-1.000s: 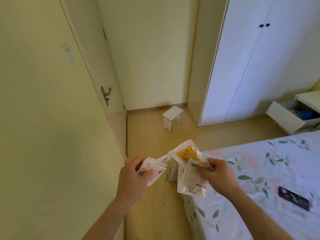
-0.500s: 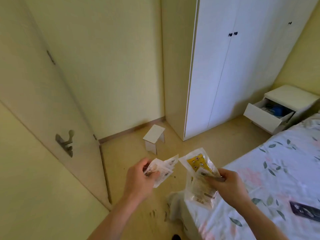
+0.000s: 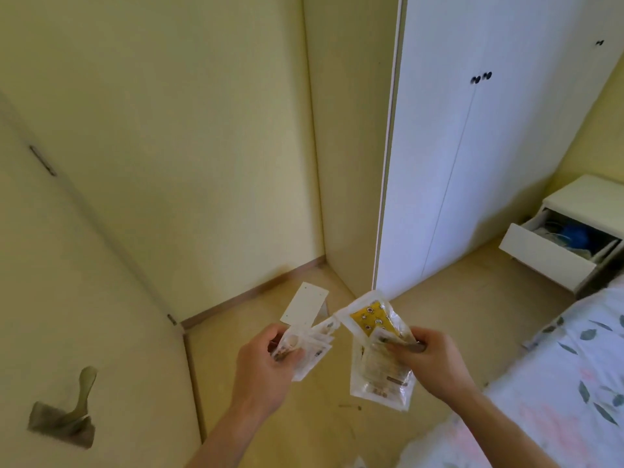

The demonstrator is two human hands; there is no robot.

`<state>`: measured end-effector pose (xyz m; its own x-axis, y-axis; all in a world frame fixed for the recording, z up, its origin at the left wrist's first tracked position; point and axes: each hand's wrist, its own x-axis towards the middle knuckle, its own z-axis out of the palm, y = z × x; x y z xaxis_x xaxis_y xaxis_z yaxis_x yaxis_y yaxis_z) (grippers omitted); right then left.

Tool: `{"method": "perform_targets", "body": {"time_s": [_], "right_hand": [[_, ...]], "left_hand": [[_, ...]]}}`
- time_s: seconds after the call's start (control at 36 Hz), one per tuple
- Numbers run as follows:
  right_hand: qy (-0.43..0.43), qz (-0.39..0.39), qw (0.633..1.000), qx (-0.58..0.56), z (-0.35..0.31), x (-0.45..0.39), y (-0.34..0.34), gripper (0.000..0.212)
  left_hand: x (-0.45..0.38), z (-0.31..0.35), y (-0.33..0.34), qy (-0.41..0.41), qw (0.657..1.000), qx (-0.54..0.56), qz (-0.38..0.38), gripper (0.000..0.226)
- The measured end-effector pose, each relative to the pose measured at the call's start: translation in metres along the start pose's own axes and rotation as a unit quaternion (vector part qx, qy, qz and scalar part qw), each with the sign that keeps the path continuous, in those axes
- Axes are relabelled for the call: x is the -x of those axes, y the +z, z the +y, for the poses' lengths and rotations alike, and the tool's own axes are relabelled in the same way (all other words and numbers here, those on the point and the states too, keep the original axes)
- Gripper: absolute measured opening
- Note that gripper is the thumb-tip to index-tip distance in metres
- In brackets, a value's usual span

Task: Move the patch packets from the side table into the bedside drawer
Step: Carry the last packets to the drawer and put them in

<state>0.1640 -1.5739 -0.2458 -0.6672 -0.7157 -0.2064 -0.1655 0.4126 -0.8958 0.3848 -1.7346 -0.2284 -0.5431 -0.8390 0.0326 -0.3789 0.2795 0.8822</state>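
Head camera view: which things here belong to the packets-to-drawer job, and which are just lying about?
Job:
left hand holding small packets
right hand holding large packets
open bedside drawer

Lying about:
small white table
wardrobe
bed
door handle

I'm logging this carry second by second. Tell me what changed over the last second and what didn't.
The view swung right: the door slid off to the left, while the wardrobe and the open bedside drawer came further into frame. Nothing was picked up or let go. The left hand still grips its small packets, and the right hand still holds the larger packets.
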Motion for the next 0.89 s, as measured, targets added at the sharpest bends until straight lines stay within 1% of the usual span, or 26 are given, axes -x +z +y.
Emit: {"method": "perform_targets", "body": {"time_s": [0.11, 0.17, 0.28, 0.36, 0.44, 0.5, 0.56, 0.61, 0.72, 0.81, 0.89], "right_hand": [[-0.001, 0.011, 1.0, 0.001, -0.02, -0.055, 0.001, 0.009], [0.004, 0.031, 1.0, 0.001, -0.027, -0.08, 0.002, 0.009], [0.017, 0.077, 0.997, -0.008, -0.034, -0.125, 0.004, 0.009], [0.04, 0.121, 0.992, -0.014, -0.036, -0.153, 0.003, 0.012], [0.061, 0.177, 0.982, -0.02, -0.037, -0.173, 0.002, 0.009], [0.082, 0.216, 0.972, -0.031, -0.034, -0.182, -0.005, 0.007], [0.106, 0.242, 0.964, -0.037, -0.029, -0.185, -0.012, 0.004], [0.132, 0.276, 0.951, -0.047, -0.018, -0.187, -0.024, 0.003], [0.167, 0.349, 0.918, -0.085, -0.002, -0.194, -0.057, 0.01], [0.186, 0.388, 0.896, -0.107, 0.009, -0.208, -0.086, 0.008], [0.192, 0.401, 0.888, -0.116, 0.019, -0.229, -0.118, 0.007]], "left_hand": [[-0.067, 0.0, 0.001, 0.009, 1.0, 0.006, -0.024, 0.02], [-0.104, -0.002, 0.003, 0.017, 0.999, 0.005, -0.035, 0.02], [-0.178, -0.008, 0.01, 0.054, 0.997, -0.002, -0.059, 0.018], [-0.233, -0.013, 0.02, 0.069, 0.993, -0.013, -0.094, 0.018], [-0.284, -0.012, 0.037, 0.089, 0.986, -0.028, -0.136, 0.016], [-0.313, -0.004, 0.058, 0.102, 0.979, -0.042, -0.171, 0.013], [-0.329, 0.005, 0.075, 0.117, 0.974, -0.043, -0.187, 0.016], [-0.347, 0.016, 0.102, 0.141, 0.964, -0.042, -0.221, 0.019], [-0.378, 0.045, 0.159, 0.163, 0.94, -0.022, -0.299, 0.017], [-0.401, 0.062, 0.203, 0.19, 0.925, -0.023, -0.327, 0.016], [-0.424, 0.083, 0.248, 0.217, 0.914, -0.022, -0.343, 0.018]]}}
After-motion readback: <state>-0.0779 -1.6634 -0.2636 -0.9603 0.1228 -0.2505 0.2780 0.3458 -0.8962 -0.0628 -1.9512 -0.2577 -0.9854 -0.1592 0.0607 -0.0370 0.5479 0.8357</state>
